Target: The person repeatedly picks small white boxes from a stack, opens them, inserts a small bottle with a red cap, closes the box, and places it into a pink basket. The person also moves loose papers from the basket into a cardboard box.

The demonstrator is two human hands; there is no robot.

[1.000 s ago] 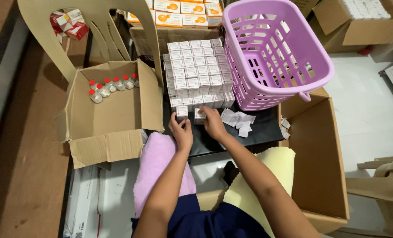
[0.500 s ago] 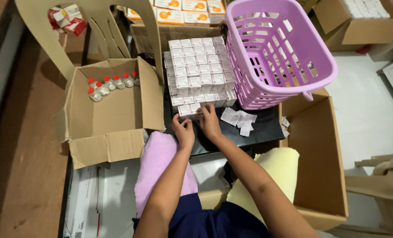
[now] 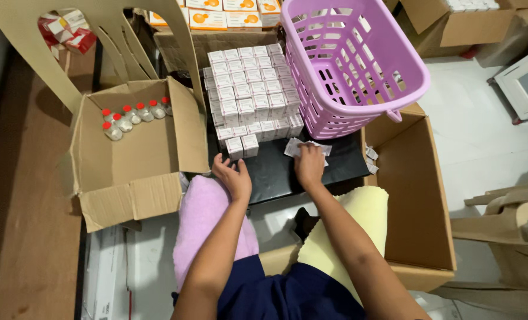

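Your right hand (image 3: 309, 166) rests fingers-down on the white folded leaflets (image 3: 306, 146) lying on the black desk (image 3: 275, 175), just below the purple basket (image 3: 350, 65). Your left hand (image 3: 233, 176) lies loosely open and empty beside two small white boxes (image 3: 242, 145).

Small white cartons (image 3: 251, 89) stand in tight rows on the black bench (image 3: 287, 172), two more (image 3: 242, 146) just in front. Flat white leaflets (image 3: 296, 146) lie beside them; orange-and-white boxes (image 3: 216, 13) sit behind, red-and-white ones (image 3: 62, 32) far left.
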